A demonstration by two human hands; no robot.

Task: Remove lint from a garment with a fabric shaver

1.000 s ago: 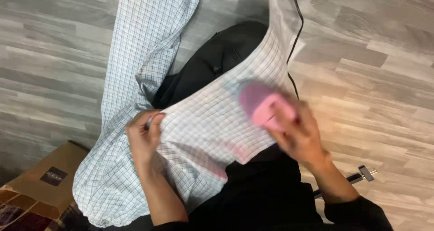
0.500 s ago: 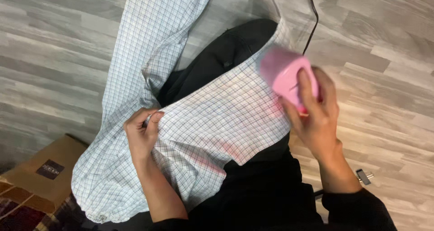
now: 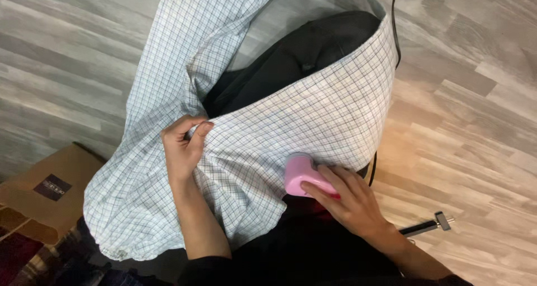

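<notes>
Gripping a pink handheld device (image 3: 302,176), the right hand (image 3: 349,199) presses it against the lower edge of the checked shirt (image 3: 313,115), which is draped over the person's dark-clothed lap. The left hand (image 3: 182,149) is closed, pinching a fold of the shirt's fabric. A black cord (image 3: 395,23) runs across the wooden floor (image 3: 475,96); a cardboard box (image 3: 42,188) sits at lower left.

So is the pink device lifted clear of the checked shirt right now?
No, the right hand presses the pink device against the checked shirt, while the left hand pinches the fabric's edge.
</notes>
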